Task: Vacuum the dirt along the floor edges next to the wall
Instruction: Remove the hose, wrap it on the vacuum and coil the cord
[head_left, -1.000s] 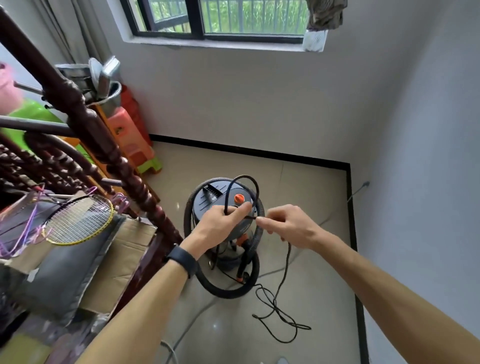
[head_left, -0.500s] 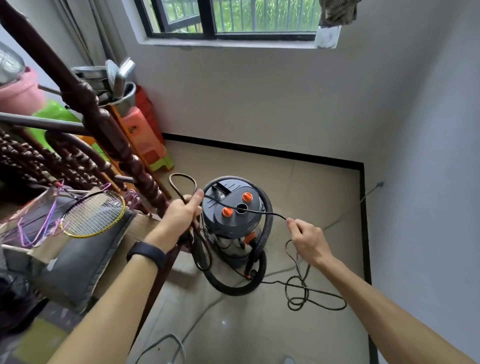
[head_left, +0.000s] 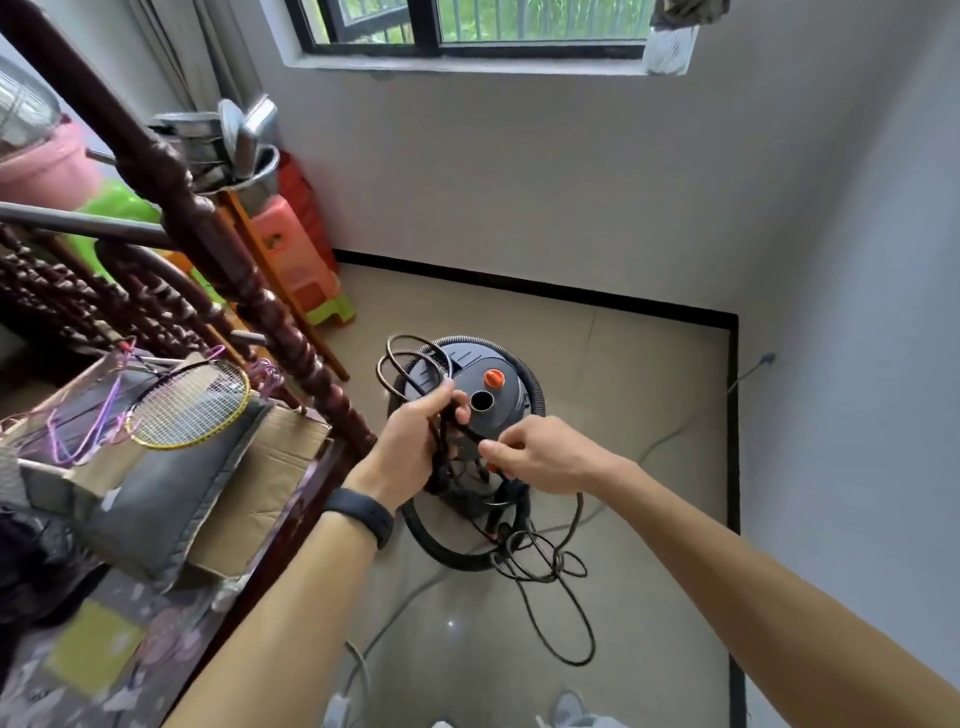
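Setting: A head-worn camera looked down into a room corner with a window above.
Vacuum: A round canister vacuum stood on the tiled floor in the middle of the view, well away from both walls.
Left hand: The left hand hovered just above the vacuum's left side. Its grip was closed around a bunch of looped black cord, with loops standing up past the knuckles.
Right hand: The right hand, just right of the left, had its grip narrowed to a pinch on one strand of the same cord.
Loose cord: More cord trailed from the hands to the floor and lay in untidy loops to the near right of the vacuum.
Progress: This looked like setting up, with the cord being sorted out. No vacuuming appeared to be under way, so the whole run along the black skirting seemed to be left.
Hose: The ribbed black hose lay wrapped around the canister, with neither hand on it. I could not make out its nozzle end.
Direction: The vacuum stood upright, its long axis vertical. Its lid, with an orange knob, faced up, and nothing pointed at the floor edge.
Left side: A cluttered dark wooden frame and a badminton racket filled the left.
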